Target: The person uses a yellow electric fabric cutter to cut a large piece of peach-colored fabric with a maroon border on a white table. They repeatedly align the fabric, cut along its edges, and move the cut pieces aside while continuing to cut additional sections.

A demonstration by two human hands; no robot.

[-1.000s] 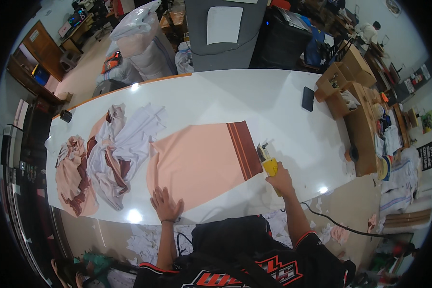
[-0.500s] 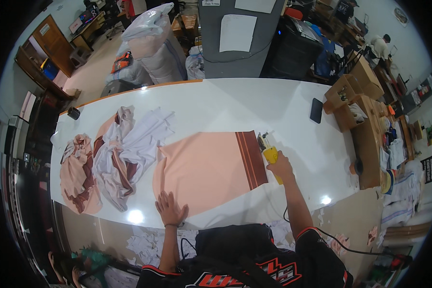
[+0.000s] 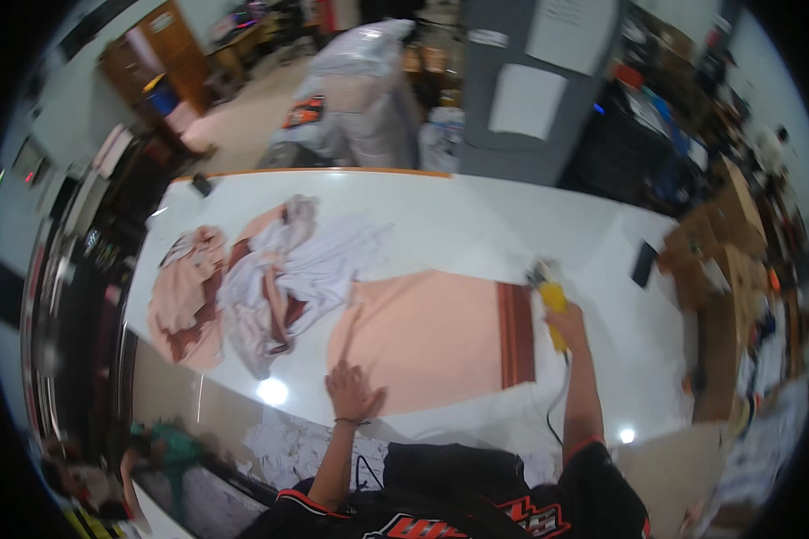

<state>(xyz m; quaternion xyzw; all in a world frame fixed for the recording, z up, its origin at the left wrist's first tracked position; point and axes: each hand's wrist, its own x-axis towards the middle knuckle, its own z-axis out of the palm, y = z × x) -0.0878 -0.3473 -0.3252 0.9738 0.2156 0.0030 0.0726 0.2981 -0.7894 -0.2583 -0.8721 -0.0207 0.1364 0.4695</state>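
A peach fabric panel (image 3: 422, 341) with a dark brown striped band (image 3: 516, 334) along its right end lies flat on the white table. My left hand (image 3: 355, 393) rests with spread fingers on the panel's near left corner. Just beyond the brown band, my right hand (image 3: 566, 325) grips a yellow corded electric fabric cutter (image 3: 553, 295). Its metal head points away from me, close to the band's far right corner; blur hides whether they touch. Left of the panel lie a crumpled white and brown cloth heap (image 3: 310, 269) and a crumpled peach cloth heap (image 3: 187, 283).
A black phone (image 3: 644, 263) lies at the table's right side, near cardboard boxes (image 3: 715, 229). At the far left edge stands a small dark cup (image 3: 201, 185). The cutter's cord (image 3: 555, 406) hangs toward me. Wrapped bundles (image 3: 364, 108) stand behind the table.
The whole view has swung and tilted, shifting the table's contents rightward in the picture. My left hand stays on the panel, and my right hand still holds the cutter beside the brown band.
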